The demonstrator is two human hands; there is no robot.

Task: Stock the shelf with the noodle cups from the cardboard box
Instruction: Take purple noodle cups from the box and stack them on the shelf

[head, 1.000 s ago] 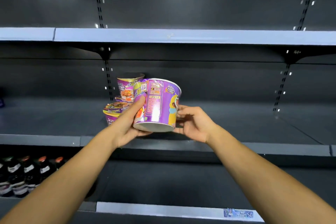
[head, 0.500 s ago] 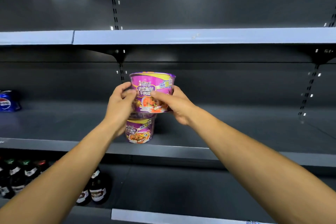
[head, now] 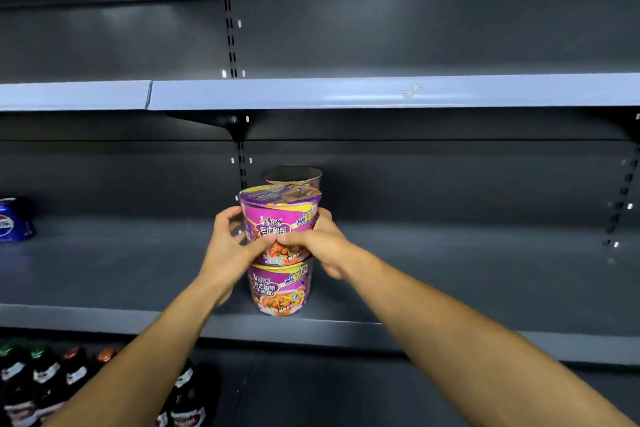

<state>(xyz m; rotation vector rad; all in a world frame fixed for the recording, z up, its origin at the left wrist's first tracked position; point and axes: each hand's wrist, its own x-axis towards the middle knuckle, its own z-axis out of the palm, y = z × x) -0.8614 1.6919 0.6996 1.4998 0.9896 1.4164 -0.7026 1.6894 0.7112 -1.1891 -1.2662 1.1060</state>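
Here the left hand (head: 230,253) and right hand (head: 320,246) both clasp the top cup (head: 280,218), seated on a lower cup (head: 280,288) near the shelf (head: 104,274) front, another cup (head: 294,175) behind. Stacking looks nearly done; next, check it sits square, then release gently.

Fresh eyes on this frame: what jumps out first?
The bright purple noodle cup at centre, gripped from both sides by the left hand and right hand, sitting on top of a matching purple cup on the grey metal shelf. A third cup stands just behind them. Otherwise the shelf looks largely bare, with blue cola cans at far left and dark bottles one level down.
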